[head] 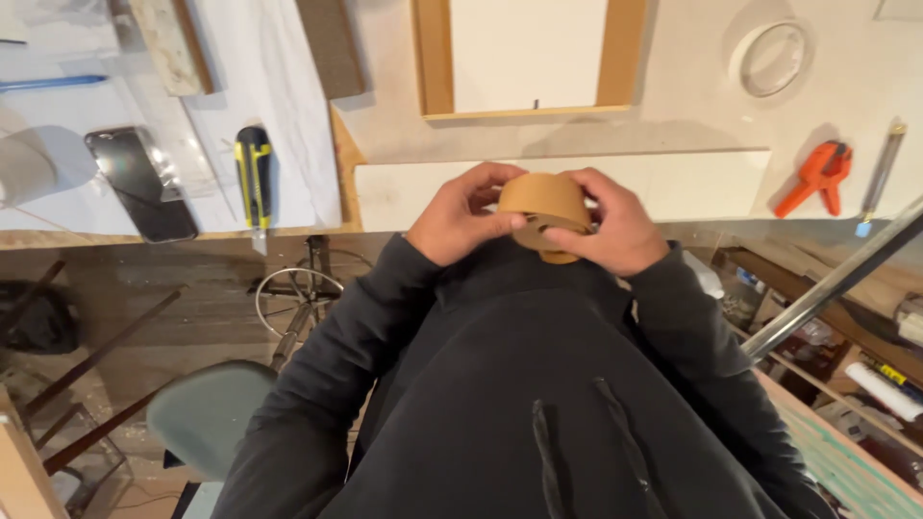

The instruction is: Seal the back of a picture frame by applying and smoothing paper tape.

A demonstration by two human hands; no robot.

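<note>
Workshop, white workbench [288,144] above a cluttered floor. Left hand [457,221] and right hand [615,226], fingers closed, grip a brown tape roll [543,204] at chest height. Beyond: white board [673,183], orange clamp [817,175], wooden frame [433,58].

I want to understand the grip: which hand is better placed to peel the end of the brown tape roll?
Probably the right hand: its fingers lie over the front edge of the round brown tape roll, while the left hand cups its side, steadying it.
</note>
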